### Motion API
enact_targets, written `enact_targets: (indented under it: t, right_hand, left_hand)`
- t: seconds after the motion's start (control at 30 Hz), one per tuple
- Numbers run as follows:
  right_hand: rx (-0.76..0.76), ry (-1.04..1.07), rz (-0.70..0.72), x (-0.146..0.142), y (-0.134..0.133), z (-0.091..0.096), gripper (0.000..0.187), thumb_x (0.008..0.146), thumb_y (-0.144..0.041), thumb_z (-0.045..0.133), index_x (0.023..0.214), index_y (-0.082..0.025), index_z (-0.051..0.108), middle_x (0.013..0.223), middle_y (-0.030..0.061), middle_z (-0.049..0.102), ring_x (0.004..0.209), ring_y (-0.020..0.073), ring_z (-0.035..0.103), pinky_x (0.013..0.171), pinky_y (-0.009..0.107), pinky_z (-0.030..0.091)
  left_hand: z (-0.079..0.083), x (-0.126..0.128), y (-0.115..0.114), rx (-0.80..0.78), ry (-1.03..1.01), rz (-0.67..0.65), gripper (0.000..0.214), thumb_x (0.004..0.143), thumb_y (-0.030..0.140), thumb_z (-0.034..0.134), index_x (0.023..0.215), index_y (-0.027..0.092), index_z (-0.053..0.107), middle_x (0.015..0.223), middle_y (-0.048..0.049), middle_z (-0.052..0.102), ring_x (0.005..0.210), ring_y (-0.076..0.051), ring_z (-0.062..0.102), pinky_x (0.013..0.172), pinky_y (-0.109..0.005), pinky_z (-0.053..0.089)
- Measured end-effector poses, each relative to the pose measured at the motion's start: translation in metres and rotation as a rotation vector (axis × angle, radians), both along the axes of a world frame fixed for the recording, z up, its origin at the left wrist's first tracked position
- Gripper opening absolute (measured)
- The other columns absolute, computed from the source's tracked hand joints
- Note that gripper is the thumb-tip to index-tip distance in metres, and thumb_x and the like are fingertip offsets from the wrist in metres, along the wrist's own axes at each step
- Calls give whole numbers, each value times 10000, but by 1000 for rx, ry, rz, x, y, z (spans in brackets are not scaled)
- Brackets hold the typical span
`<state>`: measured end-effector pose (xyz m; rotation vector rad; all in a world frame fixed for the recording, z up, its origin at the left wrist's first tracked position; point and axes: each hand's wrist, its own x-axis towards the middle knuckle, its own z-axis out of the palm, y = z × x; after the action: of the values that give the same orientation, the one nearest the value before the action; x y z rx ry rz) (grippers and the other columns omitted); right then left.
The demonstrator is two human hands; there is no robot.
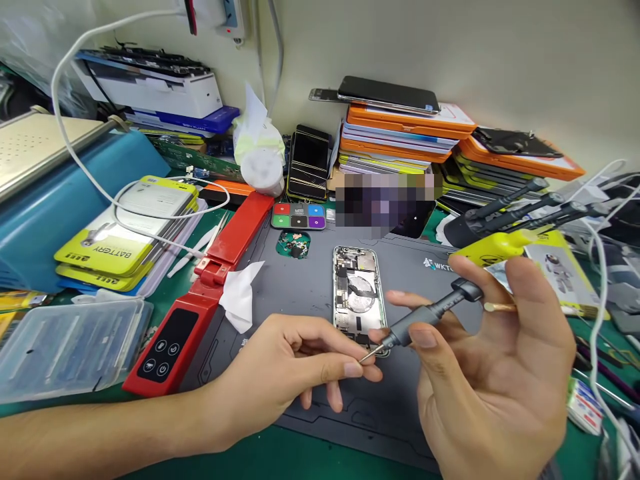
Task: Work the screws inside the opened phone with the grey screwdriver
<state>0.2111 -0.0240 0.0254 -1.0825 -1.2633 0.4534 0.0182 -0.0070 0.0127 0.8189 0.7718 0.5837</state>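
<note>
BATTERY is read on packs (107, 250) left of phone (357, 290) | mat (310, 280) lettering WKT… is cut off | screwdriver (430, 317) is clamped by right hand (500, 380) | left hand (290, 367) is pinched shut at its tip

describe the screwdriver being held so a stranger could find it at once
On the dark grey work mat lies an opened phone. Over its near end, the right hand holds a slim grey screwdriver, tip meeting the left hand. The other screwdrivers are black and bunched in a holder further back.
</note>
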Motion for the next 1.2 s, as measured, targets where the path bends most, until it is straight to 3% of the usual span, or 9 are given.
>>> enact_targets:
  t: [0.1, 0.27, 0.43, 0.6, 0.7, 0.8, 0.97, 1.2]
  right_hand:
    - [-17, 22, 9, 1, -1, 0, 767, 932, -47, 778, 1595, -375, 573, 1494, 91, 639, 942, 251, 827, 711, 360, 773]
    - [-41, 69, 15, 2, -3, 1, 753, 930, -63, 788, 1578, -386, 584, 1499, 98, 627, 943, 250, 832, 686, 348, 767]
    - [-93, 125, 51, 1, -2, 0, 711, 975, -105, 762, 1586, -409, 561, 1526, 104, 598, 957, 238, 837, 562, 277, 727]
    - [-29, 54, -6, 6, 1, 0, 716, 963, -107, 774, 1585, -404, 578, 1500, 92, 636, 974, 261, 834, 718, 384, 775]
    - [119, -38, -52, 14, 6, -2, 818, 899, -43, 802, 1582, -435, 578, 1506, 64, 635, 985, 279, 829, 804, 456, 782]
    - [201, -140, -9, 21, 13, -7, 966, 835, 18, 819, 1611, -474, 518, 1523, 54, 614, 940, 278, 832, 683, 426, 786]
    - [188, -232, 10, 20, 24, -10, 920, 914, 36, 740, 1647, -454, 475, 1537, 85, 612, 961, 268, 834, 698, 388, 779]
    - [143, -355, 129, 15, 30, -6, 877, 955, 28, 707, 1650, -443, 452, 1580, 84, 569, 1071, 243, 815, 748, 338, 759]
  left_hand:
    - [0, 1, 0, -1, 0, 1, 82, 985, 300, 836, 1001, 225, 864, 1057, -51, 869, 651, -59, 720, 516, -93, 439]
    - [-2, 1, -2, -9, 7, -14, 74, 979, 293, 835, 1004, 235, 875, 1067, -52, 869, 649, -61, 712, 516, -100, 435]
    - [1, 0, -1, 4, 19, -35, 87, 983, 276, 819, 1032, 278, 891, 1111, -32, 864, 673, -61, 706, 525, -100, 426]
    - [2, 2, -1, 41, 52, -35, 233, 1014, 378, 794, 1236, 323, 838, 1153, -25, 854, 713, -87, 689, 516, -117, 434]
    - [0, 2, -4, 145, 111, -81, 283, 1096, 463, 657, 1131, 243, 832, 975, -25, 853, 686, -96, 648, 542, -141, 447]
    - [-2, 1, -6, 319, 189, -205, 355, 1120, 421, 592, 984, 188, 823, 829, -21, 832, 648, -106, 613, 601, -184, 462]
    - [0, 0, -6, 454, 260, -254, 325, 1106, 281, 549, 961, 181, 822, 847, -2, 836, 670, -117, 642, 614, -201, 450]
    - [-1, 0, -7, 502, 275, -265, 332, 1099, 322, 577, 929, 201, 835, 823, 12, 822, 727, -125, 725, 627, -174, 464]
